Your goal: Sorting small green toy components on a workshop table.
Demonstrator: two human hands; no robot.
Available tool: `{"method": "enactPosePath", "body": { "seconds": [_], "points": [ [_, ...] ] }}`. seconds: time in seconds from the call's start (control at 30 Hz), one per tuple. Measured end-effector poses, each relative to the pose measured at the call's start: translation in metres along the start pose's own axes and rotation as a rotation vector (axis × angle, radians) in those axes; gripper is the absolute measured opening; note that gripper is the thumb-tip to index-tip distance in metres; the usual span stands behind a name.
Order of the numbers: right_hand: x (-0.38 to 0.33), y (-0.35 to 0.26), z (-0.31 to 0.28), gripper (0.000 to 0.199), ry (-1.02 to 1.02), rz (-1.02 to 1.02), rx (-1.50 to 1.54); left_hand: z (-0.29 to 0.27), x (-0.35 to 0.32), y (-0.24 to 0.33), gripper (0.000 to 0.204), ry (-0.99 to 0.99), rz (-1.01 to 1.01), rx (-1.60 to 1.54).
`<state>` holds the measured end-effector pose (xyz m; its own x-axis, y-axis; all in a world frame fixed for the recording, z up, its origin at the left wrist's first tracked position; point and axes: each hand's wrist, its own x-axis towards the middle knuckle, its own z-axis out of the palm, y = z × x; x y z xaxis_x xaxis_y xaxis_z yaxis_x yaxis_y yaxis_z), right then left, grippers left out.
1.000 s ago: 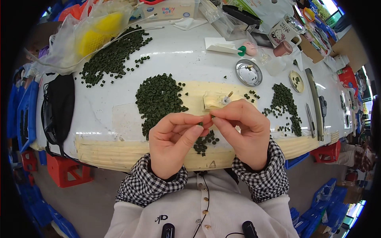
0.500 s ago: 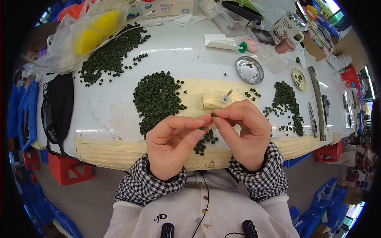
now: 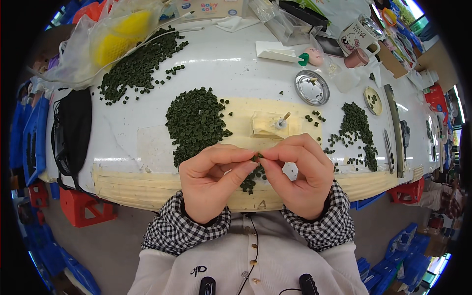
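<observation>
1. Head view, grip: I observe the left hand and right hand meeting at their fingertips, thumb and forefinger of each pinched on tiny green parts; I cannot tell how many are held.
2. Head view, near side of the grip: a loose green cluster lies between the hands, partly covered by them. Black-and-white checked cuffs ring both wrists.
3. Head view, beyond the grip: I note a cream block just past the fingertips, with a short thin peg tilted up from it. Farther out to the right lies a round silver lid.
4. Head view, left of the grip: a dense green heap sits near the left hand; a wider green spread lies well beyond it.
5. Head view, right of the grip: I see a smaller green pile, then tweezers beside a long grey bar, all on the white table.
</observation>
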<state>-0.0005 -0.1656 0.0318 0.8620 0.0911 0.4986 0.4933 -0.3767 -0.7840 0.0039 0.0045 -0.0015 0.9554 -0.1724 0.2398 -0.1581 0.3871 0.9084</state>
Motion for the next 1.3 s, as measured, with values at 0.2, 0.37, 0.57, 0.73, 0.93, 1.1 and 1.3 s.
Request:
{"method": "enactPosePath", "body": {
  "seconds": [0.2,0.37,0.57,0.73,0.93,1.1,1.3],
  "points": [
    [-0.001,0.0,0.0,0.017,0.0,0.023,0.006,0.0,0.002,0.002,0.021,-0.004,0.025,0.102],
    [-0.002,0.0,0.001,0.017,0.003,0.024,0.003,-0.001,0.002,0.002,0.024,-0.015,0.034,0.109],
    [-0.003,-0.003,0.001,0.019,-0.006,0.015,-0.024,-0.003,0.001,0.002,0.026,-0.01,0.053,0.195],
    [-0.005,-0.004,0.001,0.019,-0.007,0.013,-0.026,-0.002,0.003,0.004,0.026,-0.02,0.088,0.269],
    [-0.007,-0.004,-0.002,0.021,-0.046,0.052,0.058,0.002,0.003,0.01,0.024,-0.033,0.171,0.435],
    [-0.009,-0.003,-0.002,0.022,-0.034,-0.012,-0.029,-0.003,0.005,0.002,0.025,-0.057,0.091,0.293],
    [-0.013,0.0,0.0,0.027,-0.019,-0.015,-0.029,0.006,0.004,0.01,0.021,0.074,-0.11,0.049]
  ]
}}
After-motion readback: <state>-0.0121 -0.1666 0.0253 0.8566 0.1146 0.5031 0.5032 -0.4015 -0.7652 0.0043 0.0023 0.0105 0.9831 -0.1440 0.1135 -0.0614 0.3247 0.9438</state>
